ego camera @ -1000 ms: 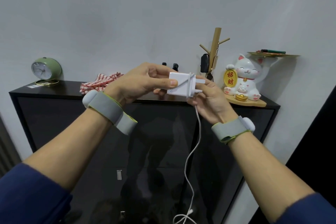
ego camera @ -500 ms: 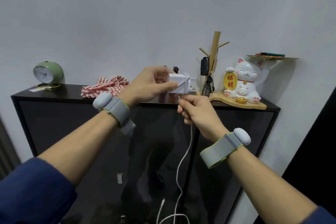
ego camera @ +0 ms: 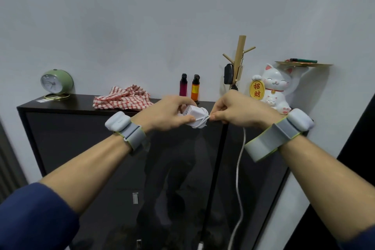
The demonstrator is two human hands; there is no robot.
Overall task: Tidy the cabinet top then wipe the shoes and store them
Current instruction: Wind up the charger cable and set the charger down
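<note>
The white charger [ego camera: 192, 114] is gripped by the curled left hand [ego camera: 168, 114] in front of the cabinet top [ego camera: 81, 102]. Its cable [ego camera: 237, 168] is pinched taut by the right hand [ego camera: 237, 113] beside those fingers, apparently for winding.

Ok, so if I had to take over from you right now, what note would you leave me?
Left hand grips the charger. Right hand pinches the cable right beside it.
A few turns of cable are wound round the charger; the rest hangs down towards the floor.
On the cabinet top: checked cloth, green clock, pink bottle, orange bottle, key stand, cat figure.
Done: winding started. Left: finish winding, put the charger away, tidy the top, then wipe and store the shoes, which are not in view.
</note>
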